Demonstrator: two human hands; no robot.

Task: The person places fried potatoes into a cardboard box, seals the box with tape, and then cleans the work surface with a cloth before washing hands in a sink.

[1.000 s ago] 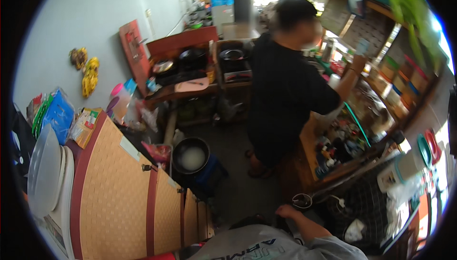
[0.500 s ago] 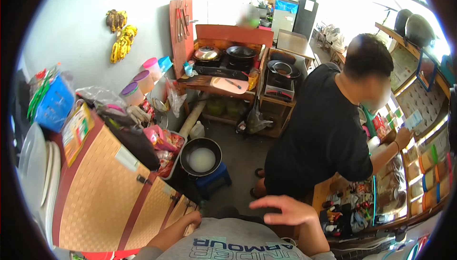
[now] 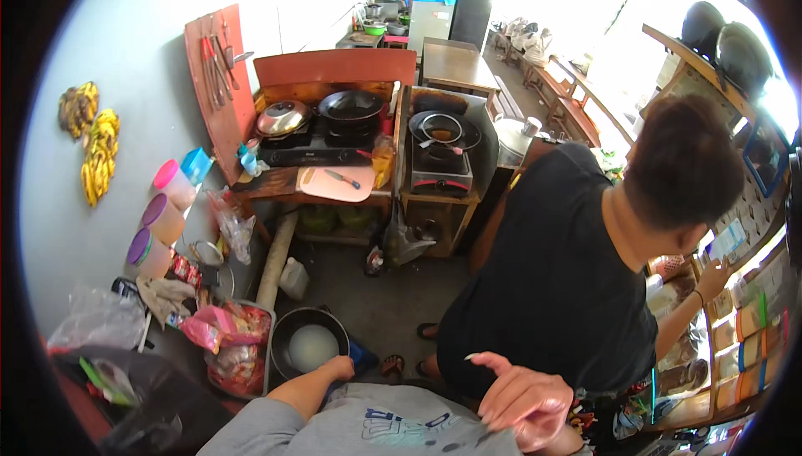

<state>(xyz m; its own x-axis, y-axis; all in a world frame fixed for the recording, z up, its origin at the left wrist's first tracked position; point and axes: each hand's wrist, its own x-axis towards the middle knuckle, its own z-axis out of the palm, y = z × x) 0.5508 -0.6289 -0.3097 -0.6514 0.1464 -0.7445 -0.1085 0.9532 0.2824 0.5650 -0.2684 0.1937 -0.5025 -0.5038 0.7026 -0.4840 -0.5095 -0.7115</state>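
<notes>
Your left hand (image 3: 338, 367) nears a dark, glossy metal pot (image 3: 309, 344); matt grey cloth covers your sleeve (image 3: 259, 418); crinkled shiny plastic bags (image 3: 225, 331) beside it; wooden counter (image 3: 326, 184) behind.

Left of the stove (image 3: 313, 149) hangs the tool board (image 3: 219, 88); the cutting board (image 3: 338, 182) lies before it, the pot (image 3: 309, 346) farther before it.

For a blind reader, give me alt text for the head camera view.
Seen from above, the wearer's left hand reaches toward a black pot of whitish liquid on the floor; the right hand hangs open. Beside them stands a person in black, facing shelves, with stoves behind.
</notes>
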